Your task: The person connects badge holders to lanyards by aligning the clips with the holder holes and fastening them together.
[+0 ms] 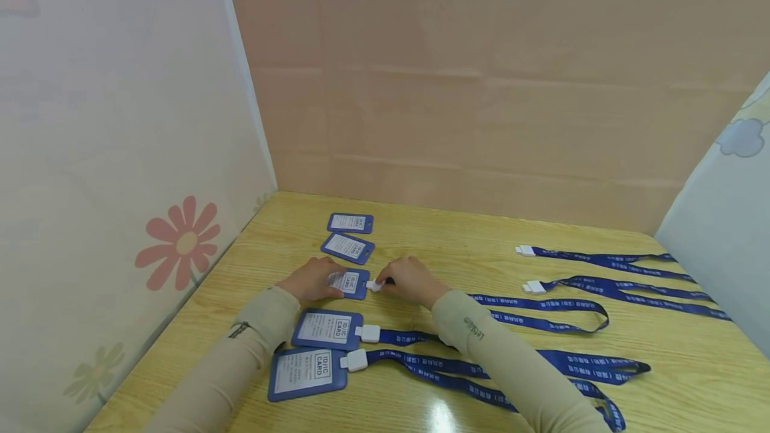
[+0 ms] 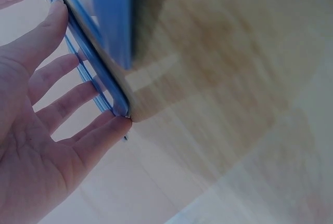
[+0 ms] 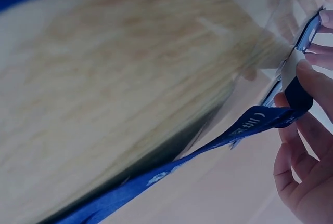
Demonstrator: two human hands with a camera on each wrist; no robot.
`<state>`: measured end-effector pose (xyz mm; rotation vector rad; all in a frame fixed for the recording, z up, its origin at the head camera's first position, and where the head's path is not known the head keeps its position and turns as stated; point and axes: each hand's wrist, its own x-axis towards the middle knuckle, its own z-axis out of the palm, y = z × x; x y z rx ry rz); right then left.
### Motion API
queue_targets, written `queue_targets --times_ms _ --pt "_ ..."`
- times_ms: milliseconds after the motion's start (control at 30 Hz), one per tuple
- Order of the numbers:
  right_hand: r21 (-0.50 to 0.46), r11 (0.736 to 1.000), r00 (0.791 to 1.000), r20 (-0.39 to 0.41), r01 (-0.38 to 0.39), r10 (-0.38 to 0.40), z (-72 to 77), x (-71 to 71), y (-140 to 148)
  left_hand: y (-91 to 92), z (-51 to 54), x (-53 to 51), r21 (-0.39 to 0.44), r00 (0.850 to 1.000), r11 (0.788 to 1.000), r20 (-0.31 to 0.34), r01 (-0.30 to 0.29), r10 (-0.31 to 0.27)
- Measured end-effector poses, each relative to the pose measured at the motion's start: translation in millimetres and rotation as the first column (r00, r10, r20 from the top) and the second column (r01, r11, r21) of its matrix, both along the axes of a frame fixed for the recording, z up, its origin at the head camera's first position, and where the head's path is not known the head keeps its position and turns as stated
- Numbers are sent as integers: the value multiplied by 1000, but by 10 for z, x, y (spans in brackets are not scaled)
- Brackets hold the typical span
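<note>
Squarely align both pieces: your left hand (image 1: 311, 280) grips the badge (image 1: 355, 283); your right hand (image 1: 414, 282) pinches the clip (image 1: 373, 286) beside it.

Five badge holders (image 1: 327, 329) run in a column along the left side of a table (image 1: 433, 242), from near its far edge forward. The middle badge holder (image 1: 355, 282) lies between the left hand (image 1: 314, 279) and right hand (image 1: 415, 280), a clip (image 1: 373, 285) at its right end. Lanyards (image 1: 409, 337) stretch rightward from the two nearest. Two separate lanyards (image 1: 565, 255) lie towards the right edge.
</note>
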<state>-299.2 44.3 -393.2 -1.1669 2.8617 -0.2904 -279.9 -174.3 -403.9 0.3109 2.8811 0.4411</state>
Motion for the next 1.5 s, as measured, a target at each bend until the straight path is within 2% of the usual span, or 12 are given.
queue_targets --times_ms 200,433,733,1233,1500 --pt "15 1000 1000 -2 3 -3 -22 2 2 12 6 -6 6 1000 1000 3 0 0" --pt "11 1000 998 -48 -29 30 -14 17 -12 10 29 13 8 999 999 -38 37 -36" --pt "42 999 1000 -21 -10 10 0 1 -37 32 48 -1 16 1000 1000 9 -5 5" --pt "65 997 999 26 35 -37 11 -5 -87 25 108 30 29 1000 999 -4 21 -21" --pt "38 999 998 47 26 -28 12 -31 -99 31 96 -10 54 1000 999 14 -3 2"
